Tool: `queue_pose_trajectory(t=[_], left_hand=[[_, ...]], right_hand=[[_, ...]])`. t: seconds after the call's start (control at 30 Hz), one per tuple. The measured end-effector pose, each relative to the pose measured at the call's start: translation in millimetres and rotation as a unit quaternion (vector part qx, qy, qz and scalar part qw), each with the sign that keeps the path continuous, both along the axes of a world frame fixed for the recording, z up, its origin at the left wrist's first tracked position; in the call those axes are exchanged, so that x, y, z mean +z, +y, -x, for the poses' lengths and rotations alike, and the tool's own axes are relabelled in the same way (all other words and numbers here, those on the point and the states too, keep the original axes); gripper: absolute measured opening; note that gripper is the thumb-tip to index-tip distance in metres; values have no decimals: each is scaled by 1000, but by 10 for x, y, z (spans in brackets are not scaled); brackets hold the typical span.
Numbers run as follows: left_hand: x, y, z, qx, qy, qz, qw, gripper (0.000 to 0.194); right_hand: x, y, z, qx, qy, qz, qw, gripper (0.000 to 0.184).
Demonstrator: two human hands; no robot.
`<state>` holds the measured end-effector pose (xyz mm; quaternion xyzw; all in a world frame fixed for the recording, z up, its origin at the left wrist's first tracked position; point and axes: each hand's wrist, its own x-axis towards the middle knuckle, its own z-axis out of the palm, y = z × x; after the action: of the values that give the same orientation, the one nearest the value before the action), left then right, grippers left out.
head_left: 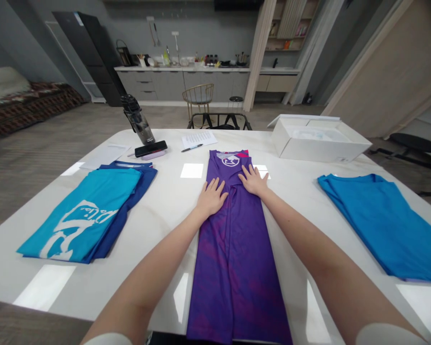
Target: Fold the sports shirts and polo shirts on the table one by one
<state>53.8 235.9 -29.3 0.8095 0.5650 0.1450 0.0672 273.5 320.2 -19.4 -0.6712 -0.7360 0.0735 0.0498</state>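
A purple sleeveless jersey (249, 268) with a white round emblem lies lengthwise on the white table (158, 201), its sides folded in to a long strip. Its lower end reaches the table's near edge. My left hand (211, 197) rests flat on the left part of the jersey, fingers spread. On the right, my right hand (253, 181) lies on the cloth a little below the emblem, its fingers also spread. Creases run down the middle between the two hands. Neither hand grips the fabric.
Folded turquoise and navy jerseys (93, 206) lie at left, a blue folded garment (384, 220) at right. Farther back are a water bottle (138, 120), a phone (151, 149), a pen (191, 148), a printed sheet (204, 139) and an open white box (309, 148).
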Motion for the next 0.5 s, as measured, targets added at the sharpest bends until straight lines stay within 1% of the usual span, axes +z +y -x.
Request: queue_pose_trajectory(t=[0.03, 0.1, 0.13, 0.2, 0.33, 0.43, 0.5], left_hand=[[17, -9, 8, -1, -3, -6, 1000, 63], [53, -55, 21, -2, -13, -31, 999, 62], [69, -95, 23, -6, -17, -47, 999, 59], [95, -213, 13, -23, -21, -67, 997, 52], [159, -568, -28, -70, -37, -66, 995, 43], [215, -897, 16, -90, -55, -70, 992, 40], [212, -1120, 115, -103, -67, -74, 990, 40]], right_hand=[[28, -57, -3, -3, -9, -17, 1000, 67], [91, -216, 21, 20, -21, -51, 998, 66], [118, -317, 46, 40, -22, -57, 997, 65], [150, -554, 107, 75, -13, -43, 996, 64], [139, -1089, 178, 89, -4, -11, 996, 64], [120, -1503, 121, 93, -4, -24, 995, 64], [103, -1792, 33, 105, 5, -37, 994, 63]])
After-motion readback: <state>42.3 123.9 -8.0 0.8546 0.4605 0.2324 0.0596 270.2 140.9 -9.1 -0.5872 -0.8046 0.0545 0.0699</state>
